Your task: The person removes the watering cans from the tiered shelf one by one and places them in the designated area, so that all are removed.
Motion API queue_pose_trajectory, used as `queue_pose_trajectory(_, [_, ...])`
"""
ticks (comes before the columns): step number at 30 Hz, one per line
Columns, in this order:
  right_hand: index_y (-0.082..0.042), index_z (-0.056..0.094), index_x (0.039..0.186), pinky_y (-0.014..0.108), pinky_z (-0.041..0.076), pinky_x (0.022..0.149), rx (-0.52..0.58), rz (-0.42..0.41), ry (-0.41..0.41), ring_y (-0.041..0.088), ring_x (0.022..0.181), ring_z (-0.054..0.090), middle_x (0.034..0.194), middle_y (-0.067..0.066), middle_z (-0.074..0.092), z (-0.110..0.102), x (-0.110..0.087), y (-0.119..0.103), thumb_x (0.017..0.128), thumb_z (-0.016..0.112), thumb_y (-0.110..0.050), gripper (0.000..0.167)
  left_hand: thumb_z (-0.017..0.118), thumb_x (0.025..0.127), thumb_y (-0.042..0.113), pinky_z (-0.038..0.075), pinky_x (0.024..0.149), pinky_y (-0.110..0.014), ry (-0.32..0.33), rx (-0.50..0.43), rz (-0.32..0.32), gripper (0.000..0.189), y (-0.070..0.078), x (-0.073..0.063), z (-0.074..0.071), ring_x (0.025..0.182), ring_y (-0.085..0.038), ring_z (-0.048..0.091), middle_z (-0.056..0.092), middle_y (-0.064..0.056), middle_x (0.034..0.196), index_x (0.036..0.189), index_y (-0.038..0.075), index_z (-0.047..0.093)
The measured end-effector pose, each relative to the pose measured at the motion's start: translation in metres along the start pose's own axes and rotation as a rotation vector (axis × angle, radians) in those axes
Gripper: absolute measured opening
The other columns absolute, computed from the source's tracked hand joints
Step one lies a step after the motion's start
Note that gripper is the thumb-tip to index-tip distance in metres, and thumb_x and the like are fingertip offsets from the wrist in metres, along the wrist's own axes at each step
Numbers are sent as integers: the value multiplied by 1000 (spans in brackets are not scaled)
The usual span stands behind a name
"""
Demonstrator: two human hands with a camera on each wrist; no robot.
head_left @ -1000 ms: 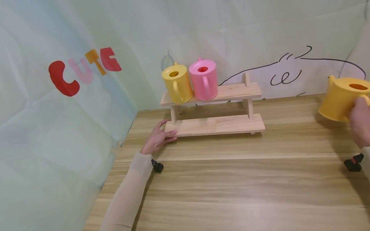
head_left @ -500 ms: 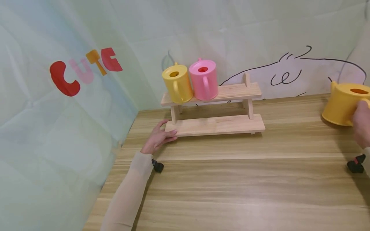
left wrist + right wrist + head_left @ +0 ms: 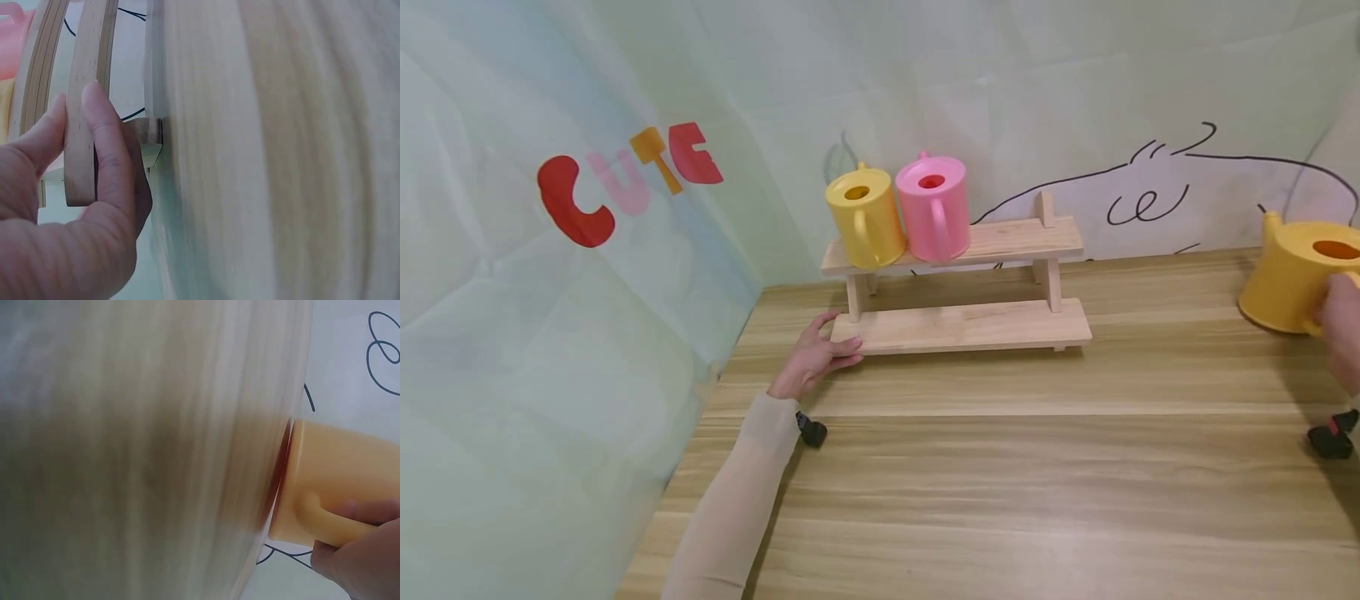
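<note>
At the left end of a two-tier wooden shelf (image 3: 961,327), my left hand (image 3: 812,360) pinches the lower board (image 3: 81,156) between thumb and fingers. On the upper board stand a yellow watering can (image 3: 868,221) and, right beside it, a pink watering can (image 3: 934,212). By its handle my right hand (image 3: 1343,329) grips another yellow watering can (image 3: 1288,279) at the far right of the head view. In the right wrist view, that can's base (image 3: 284,481) is very near the table; whether it touches I cannot tell.
The shelf stands on a wood-grain table (image 3: 1000,483) near its back edge. Behind it hangs a pale printed backdrop (image 3: 1037,83) with line drawings and coloured letters. Another fabric wall (image 3: 512,375) borders the table's left side.
My right hand has lowered the yellow watering can toward the table and shifted it slightly right. The left hand keeps its hold on the shelf; the view has shifted a little.
</note>
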State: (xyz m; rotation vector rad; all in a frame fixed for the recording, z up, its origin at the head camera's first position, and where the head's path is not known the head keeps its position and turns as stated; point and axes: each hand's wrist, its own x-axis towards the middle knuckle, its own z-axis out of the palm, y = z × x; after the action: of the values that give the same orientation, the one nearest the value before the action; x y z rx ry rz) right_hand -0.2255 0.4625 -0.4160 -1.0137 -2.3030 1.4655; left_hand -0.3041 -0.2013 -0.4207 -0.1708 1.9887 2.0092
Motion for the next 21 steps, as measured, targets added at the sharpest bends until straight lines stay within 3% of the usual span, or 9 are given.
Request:
queue_pose_trajectory(3, [-20, 34, 166, 20, 39, 101, -85, -40, 32, 15, 107, 43, 111, -18, 45, -2, -7, -2, 108, 29, -29, 59, 64, 106, -6, 71, 80, -22, 0, 4, 2, 87, 0, 1, 1, 81, -12, 77, 61, -15, 113, 175, 16, 16])
queue_pose_trajectory(5, [-19, 37, 165, 15, 37, 86, -51, -104, 41, 13, 101, 41, 111, -18, 44, -2, -8, 0, 103, 35, -20, 62, 64, 106, -7, 71, 81, -22, -1, 6, 3, 86, 0, 2, 2, 81, -11, 77, 62, -16, 112, 174, 16, 17])
queue_pose_trajectory(7, [-18, 29, 168, 14, 37, 84, -15, -109, 36, 10, 101, 40, 113, -21, 40, -3, -6, 1, 99, 39, -14, 71, 64, 106, -7, 71, 81, -22, -1, 3, 2, 86, -1, 2, 3, 81, -12, 77, 58, -18, 119, 174, 16, 17])
queue_pose_trajectory(11, [-24, 56, 125, 16, 34, 63, 73, -149, -22, 1, 84, 37, 89, -27, 40, -4, 3, 9, 97, 41, -11, 34, 64, 106, -7, 71, 81, -21, 0, 2, 3, 86, -4, 3, 3, 80, -10, 77, 53, -20, 130, 174, 15, 17])
queue_pose_trajectory(13, [-24, 53, 99, 18, 35, 59, 74, -184, -35, 1, 76, 39, 76, -26, 43, -5, 6, 15, 98, 40, -12, 17, 64, 106, -7, 70, 81, -21, 0, 1, 4, 86, -4, 3, 3, 81, -10, 76, 50, -21, 134, 174, 15, 17])
queue_pose_trajectory(15, [-20, 49, 91, 20, 35, 56, 27, -240, -26, 3, 71, 40, 68, -25, 42, -6, 6, 18, 100, 40, -13, 15, 64, 106, -7, 70, 81, -21, 1, 0, 6, 86, -4, 3, 4, 81, -10, 76, 47, -22, 137, 174, 15, 18])
queue_pose_trajectory(17, [-25, 51, 97, 17, 35, 58, -17, -277, -8, 0, 73, 40, 75, -28, 43, -7, 5, 21, 102, 41, -14, 16, 64, 105, -7, 70, 81, -20, 1, -3, 7, 86, -4, 3, 4, 81, -10, 76, 45, -23, 140, 174, 15, 18])
queue_pose_trajectory(19, [-24, 54, 117, 11, 35, 67, -93, -303, 36, -3, 81, 38, 88, -30, 41, -7, 1, 21, 104, 42, -16, 20, 64, 106, -7, 70, 81, -20, 0, -3, 7, 86, -4, 2, 4, 81, -10, 76, 41, -26, 146, 174, 15, 17])
queue_pose_trajectory(21, [-21, 51, 145, 8, 45, 91, -106, -269, 39, -4, 99, 44, 107, -29, 46, -6, -7, 17, 105, 40, -19, 41, 63, 106, -7, 70, 81, -20, 1, -7, 7, 86, -4, 2, 3, 81, -10, 76, 37, -29, 152, 174, 15, 17])
